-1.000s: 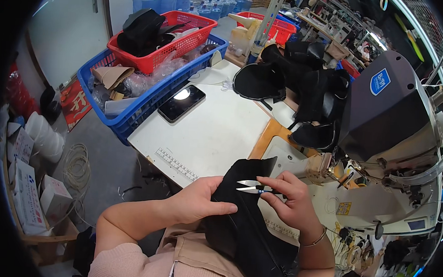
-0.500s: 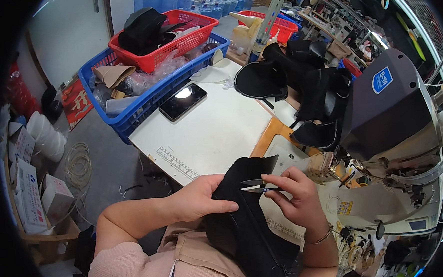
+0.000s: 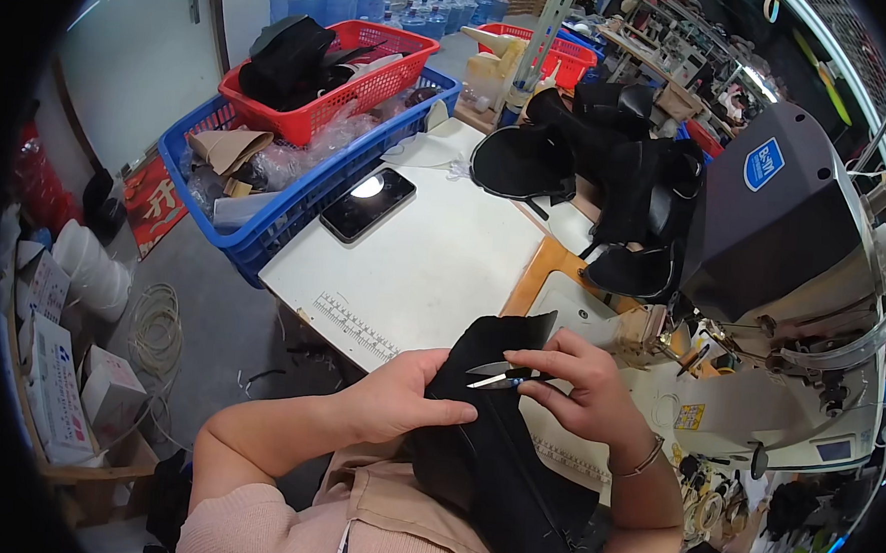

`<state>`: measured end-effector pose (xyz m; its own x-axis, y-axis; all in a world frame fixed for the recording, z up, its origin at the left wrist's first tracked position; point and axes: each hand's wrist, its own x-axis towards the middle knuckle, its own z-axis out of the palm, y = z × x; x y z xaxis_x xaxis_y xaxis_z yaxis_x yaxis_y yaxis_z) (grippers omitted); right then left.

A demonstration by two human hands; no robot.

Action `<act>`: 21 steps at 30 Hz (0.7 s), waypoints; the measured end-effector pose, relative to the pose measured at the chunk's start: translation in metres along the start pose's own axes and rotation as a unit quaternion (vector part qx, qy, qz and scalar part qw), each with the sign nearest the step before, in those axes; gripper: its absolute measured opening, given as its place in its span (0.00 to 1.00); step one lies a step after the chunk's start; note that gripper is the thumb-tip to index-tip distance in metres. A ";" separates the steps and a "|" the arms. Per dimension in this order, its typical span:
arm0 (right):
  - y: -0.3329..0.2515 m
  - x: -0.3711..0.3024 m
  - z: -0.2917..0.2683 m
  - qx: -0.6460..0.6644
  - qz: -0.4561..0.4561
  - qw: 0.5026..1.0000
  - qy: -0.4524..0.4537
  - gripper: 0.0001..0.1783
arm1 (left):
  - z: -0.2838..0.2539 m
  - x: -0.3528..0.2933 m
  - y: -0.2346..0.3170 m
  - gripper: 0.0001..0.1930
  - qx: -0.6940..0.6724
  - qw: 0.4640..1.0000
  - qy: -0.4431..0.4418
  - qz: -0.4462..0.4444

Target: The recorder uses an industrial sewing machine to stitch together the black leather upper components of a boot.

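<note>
A black boot upper (image 3: 499,450) with a long seam or zip line lies slanted over my lap and the table's front edge. My left hand (image 3: 407,395) grips its left edge, thumb on top and the other fingers hidden underneath. In my right hand (image 3: 582,389) is a pair of small thread snips (image 3: 493,376), pinched between thumb and fingers. Their two blades stand apart and point left, over the upper part of the black piece. Whether the blades touch the material or a thread, I cannot tell.
A black phone (image 3: 368,204) lies on the white table (image 3: 414,265) near a blue basket (image 3: 265,229) with a red basket (image 3: 316,120) in it. More black boot uppers (image 3: 623,181) are heaped at the back. A sewing machine (image 3: 777,214) stands on the right.
My right hand has shifted slightly left with the snips, so the blades reach further over the black upper. My left hand and the upper have stayed in place.
</note>
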<state>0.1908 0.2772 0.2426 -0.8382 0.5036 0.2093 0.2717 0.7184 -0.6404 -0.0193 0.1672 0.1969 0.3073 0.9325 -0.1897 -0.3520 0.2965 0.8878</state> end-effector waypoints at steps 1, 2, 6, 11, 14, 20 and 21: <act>0.002 -0.002 0.002 -0.003 -0.004 1.000 0.000 0.17 | 0.000 0.000 0.000 0.21 0.000 1.000 0.001 0.000; 0.005 -0.003 0.005 0.006 -0.007 1.000 0.004 0.17 | -0.001 0.000 0.000 0.21 0.010 1.000 0.001 0.000; 0.017 -0.007 0.018 0.107 0.007 0.994 0.012 0.17 | 0.000 -0.001 -0.001 0.21 -0.028 1.000 -0.002 0.003; 0.016 -0.009 0.026 0.147 0.033 0.988 0.022 0.17 | -0.002 -0.001 -0.003 0.21 -0.036 0.999 0.002 0.018; 0.006 -0.011 0.011 0.071 0.041 0.997 0.015 0.17 | -0.002 0.000 -0.004 0.21 -0.027 1.000 0.000 0.008; -0.007 -0.006 0.002 -0.009 0.030 1.000 0.003 0.18 | -0.002 0.001 -0.006 0.21 -0.022 1.000 -0.002 0.011; -0.007 -0.006 0.003 -0.013 0.026 1.000 -0.001 0.17 | -0.002 0.001 -0.005 0.21 -0.018 1.000 -0.002 0.002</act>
<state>0.1924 0.2680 0.2435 -0.8235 0.5399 0.1743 0.3278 0.7036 -0.6305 -0.0184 0.1670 0.1913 0.3088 0.9331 -0.1841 -0.3844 0.2995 0.8732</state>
